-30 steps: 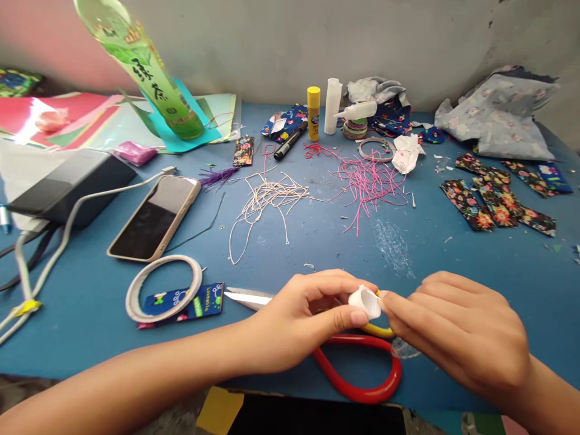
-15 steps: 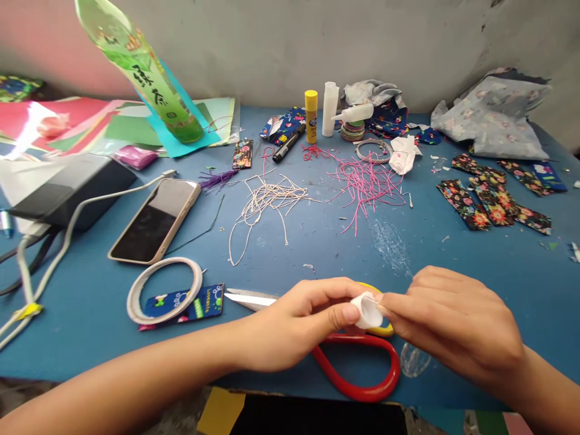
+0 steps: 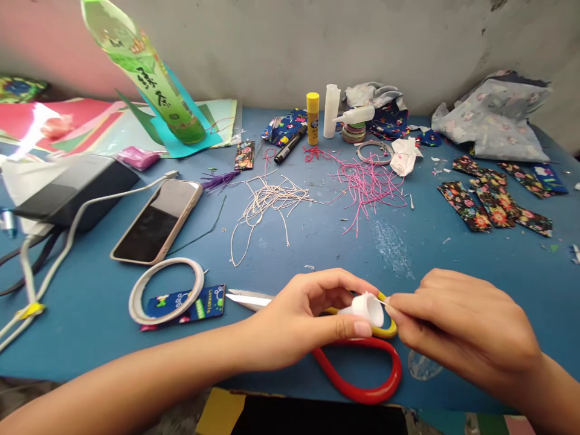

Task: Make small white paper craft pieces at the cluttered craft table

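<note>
Now the left hand has raised the small white roll it pinches clear of the scissors, with the right hand fingertips nipping its rim.

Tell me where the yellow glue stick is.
In the head view, the yellow glue stick stands upright at the far middle of the blue table, between the black marker on its left and the white plastic bottle on its right.

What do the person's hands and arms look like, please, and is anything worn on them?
The left forearm and right forearm are bare to the frame edge: no sleeves show. The left hand and right hand wear no gloves, rings, watch or bracelet. Visible nails are short and unpainted.
</note>
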Action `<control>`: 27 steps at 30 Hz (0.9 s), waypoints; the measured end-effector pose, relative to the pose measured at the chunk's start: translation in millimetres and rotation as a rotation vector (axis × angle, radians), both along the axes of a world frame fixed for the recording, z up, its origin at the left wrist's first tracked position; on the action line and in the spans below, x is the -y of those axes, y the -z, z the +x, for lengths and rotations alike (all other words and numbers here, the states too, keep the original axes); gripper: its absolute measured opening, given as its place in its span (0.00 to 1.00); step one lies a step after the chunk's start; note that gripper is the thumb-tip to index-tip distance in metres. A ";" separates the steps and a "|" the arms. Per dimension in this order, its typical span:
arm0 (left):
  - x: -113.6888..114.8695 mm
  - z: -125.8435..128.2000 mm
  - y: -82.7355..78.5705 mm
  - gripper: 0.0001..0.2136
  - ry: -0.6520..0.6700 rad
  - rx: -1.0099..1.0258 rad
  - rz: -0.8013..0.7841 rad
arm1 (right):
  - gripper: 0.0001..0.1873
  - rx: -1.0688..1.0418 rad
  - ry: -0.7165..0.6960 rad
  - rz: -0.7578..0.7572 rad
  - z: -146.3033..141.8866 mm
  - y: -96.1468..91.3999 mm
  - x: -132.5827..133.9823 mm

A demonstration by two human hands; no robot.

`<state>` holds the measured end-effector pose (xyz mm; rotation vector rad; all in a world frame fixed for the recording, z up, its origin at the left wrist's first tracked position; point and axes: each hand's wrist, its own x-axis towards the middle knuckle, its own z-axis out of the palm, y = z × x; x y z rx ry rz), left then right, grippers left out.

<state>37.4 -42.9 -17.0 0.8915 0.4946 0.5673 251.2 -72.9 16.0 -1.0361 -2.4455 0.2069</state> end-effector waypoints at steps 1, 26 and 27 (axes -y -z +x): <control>0.0 -0.5 0.8 0.11 -0.001 -0.012 0.026 | 0.12 0.004 0.000 0.001 0.0 0.4 0.1; -4.4 -9.3 12.1 0.11 -0.098 -0.441 1.548 | 0.11 -0.011 0.118 -0.451 -3.3 5.5 0.1; -4.7 -9.8 12.5 0.11 -0.084 -0.452 1.571 | 0.10 -0.020 0.133 -0.502 -4.2 5.7 -0.3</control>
